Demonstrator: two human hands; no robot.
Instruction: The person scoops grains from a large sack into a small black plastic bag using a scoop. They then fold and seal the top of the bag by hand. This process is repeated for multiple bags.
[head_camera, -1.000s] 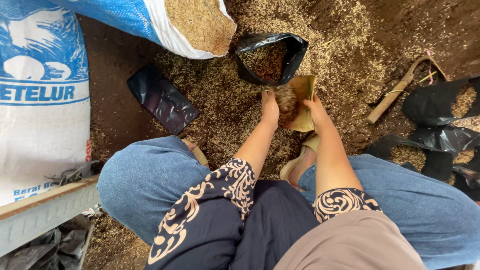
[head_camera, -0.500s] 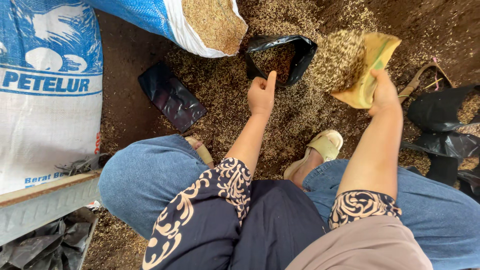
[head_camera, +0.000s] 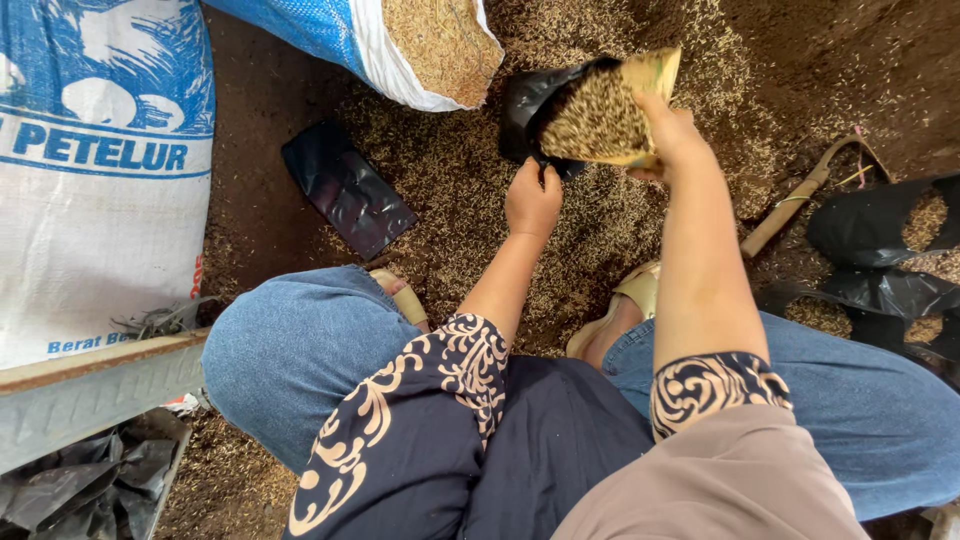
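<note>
Blue denim covers the person's knees (head_camera: 300, 350) at the near edge, under dark sleeves with a cream scroll pattern, and a tan sandal (head_camera: 620, 305) shows between the legs. Beyond the knees, the left hand (head_camera: 533, 200) is clenched on the near rim of a small black plastic bag (head_camera: 525, 105) that stands open on the husk-strewn dirt floor (head_camera: 450, 200). The right hand (head_camera: 672, 135) grasps a yellow scoop (head_camera: 610, 115) heaped with brown rice husks, tilted over the bag's mouth and touching it. A flat, empty black plastic bag (head_camera: 347, 190) lies to the left, well apart. Farther off, an open blue-and-white woven sack (head_camera: 420, 45) shows husks inside. Filled black bags (head_camera: 880, 250) and a wooden handle (head_camera: 790, 205) lie to the right.
</note>
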